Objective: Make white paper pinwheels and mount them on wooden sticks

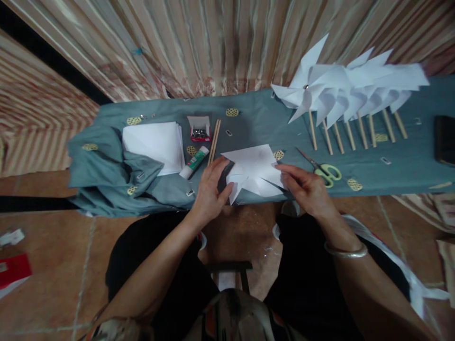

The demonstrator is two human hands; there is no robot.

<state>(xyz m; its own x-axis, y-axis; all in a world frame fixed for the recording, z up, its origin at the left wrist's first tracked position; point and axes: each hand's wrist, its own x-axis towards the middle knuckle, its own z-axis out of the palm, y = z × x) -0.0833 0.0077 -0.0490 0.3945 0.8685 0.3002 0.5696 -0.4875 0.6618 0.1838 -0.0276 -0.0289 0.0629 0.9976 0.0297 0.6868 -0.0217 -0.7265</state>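
Observation:
A white sheet of paper (254, 166) with slits cut in from its corners lies near the table's front edge, its lower flaps lifted a little. At its left side is my left hand (210, 192), thumb and fingers apart, the thumb at the lower left flap. My right hand (304, 187) pinches the right edge of the paper between thumb and fingers. Just right of that hand lie scissors (325, 173) with light green handles. Two thin wooden sticks (214, 139) and a glue stick (195, 162) lie beyond my left hand.
A small open box of metal pins (199, 130) stands behind the glue stick. Left of it is a stack of white paper (152, 142), partly under the bunched tablecloth (103, 161). Several finished paper pinwheels (330, 90) on sticks lie at the back right. A dark object (445, 141) sits far right.

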